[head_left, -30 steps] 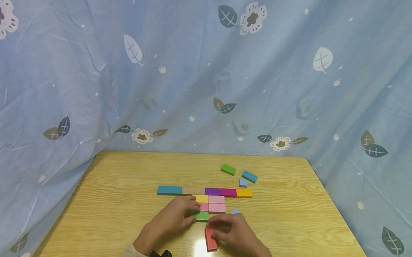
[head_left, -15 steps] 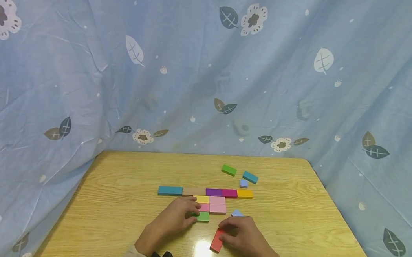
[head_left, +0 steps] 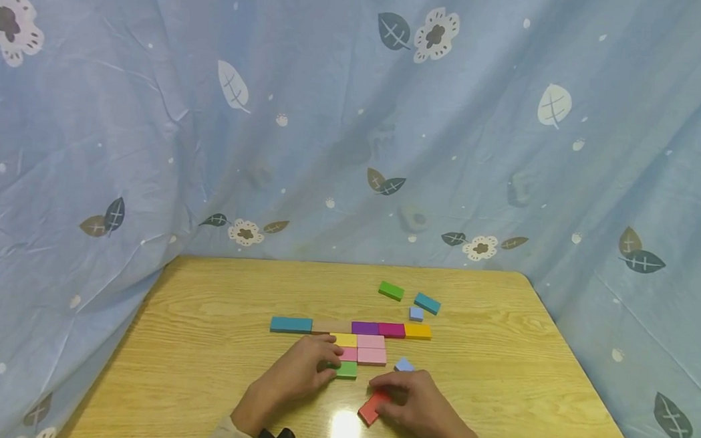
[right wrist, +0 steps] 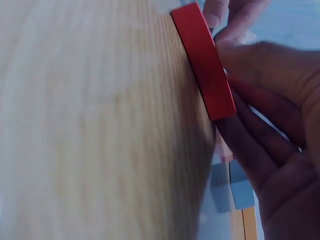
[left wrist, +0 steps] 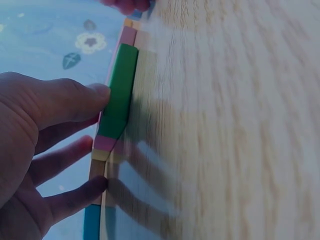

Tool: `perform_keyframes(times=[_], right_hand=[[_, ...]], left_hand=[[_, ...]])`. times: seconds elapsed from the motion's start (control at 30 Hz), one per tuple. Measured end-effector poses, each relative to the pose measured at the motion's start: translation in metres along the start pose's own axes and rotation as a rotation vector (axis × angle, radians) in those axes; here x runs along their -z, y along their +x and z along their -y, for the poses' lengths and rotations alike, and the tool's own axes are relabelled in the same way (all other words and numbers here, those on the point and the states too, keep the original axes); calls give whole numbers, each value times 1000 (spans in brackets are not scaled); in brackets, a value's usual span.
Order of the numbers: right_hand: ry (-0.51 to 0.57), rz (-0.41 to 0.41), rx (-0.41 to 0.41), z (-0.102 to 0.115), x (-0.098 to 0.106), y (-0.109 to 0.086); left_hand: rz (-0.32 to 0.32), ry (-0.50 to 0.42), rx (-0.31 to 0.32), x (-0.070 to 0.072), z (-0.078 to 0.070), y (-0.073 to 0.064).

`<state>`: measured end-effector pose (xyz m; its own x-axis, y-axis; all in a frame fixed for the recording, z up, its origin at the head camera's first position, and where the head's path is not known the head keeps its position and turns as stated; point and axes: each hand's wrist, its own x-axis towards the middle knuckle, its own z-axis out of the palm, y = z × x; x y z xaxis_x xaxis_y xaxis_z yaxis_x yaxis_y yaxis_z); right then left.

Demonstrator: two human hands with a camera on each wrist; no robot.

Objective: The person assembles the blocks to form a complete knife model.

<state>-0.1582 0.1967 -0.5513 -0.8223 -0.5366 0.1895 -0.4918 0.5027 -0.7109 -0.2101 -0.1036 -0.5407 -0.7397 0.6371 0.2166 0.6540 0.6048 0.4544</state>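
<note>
- Left end of the row on the wood-grain table [head_left: 160, 368]: teal rectangular block [head_left: 291, 325]; block material I can't tell.
- Left hand [head_left: 302, 368]: I have the fingers spread, slightly bent, resting at the cluster's left side. Thumb touches the green rectangular block [head_left: 347, 370]; contact only, no grip.
- Tan rectangular block [head_left: 332, 326]: butts against teal.
- Cluster column, far to near: yellow rectangular block [head_left: 345, 340], bright pink rectangular block [head_left: 349, 354], green.
- Purple rectangular block [head_left: 364, 328]: next in the row after tan.
- Two pale pink rectangular blocks [head_left: 371, 357]: right of yellow and bright pink, touching them.
- Red rectangular block [head_left: 371, 409]: near side of the cluster, apart from it, angled. Can't tell if it's flat on the table.
- Right hand [head_left: 413, 400]: I'm pinching red between thumb and fingertips, gap just block-wide.
- Light blue block [head_left: 404, 365]: just beyond the right hand, partly hidden.
</note>
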Motion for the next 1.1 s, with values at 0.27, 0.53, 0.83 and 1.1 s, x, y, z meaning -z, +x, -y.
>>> perform_keyframes(times=[0.27, 0.53, 0.83, 1.1], right_hand=[[-24, 2, -46, -7, 9, -13], [40, 1, -149, -8, 13, -26], [138, -142, -184, 0, 20, -21], [41, -199, -76, 2, 23, 0]], left_hand=[[7, -10, 0, 0, -1, 1], [9, -17, 7, 2, -2, 0], [8, -7, -4, 2, -2, 0], [0, -1, -14, 0, 0, 1]])
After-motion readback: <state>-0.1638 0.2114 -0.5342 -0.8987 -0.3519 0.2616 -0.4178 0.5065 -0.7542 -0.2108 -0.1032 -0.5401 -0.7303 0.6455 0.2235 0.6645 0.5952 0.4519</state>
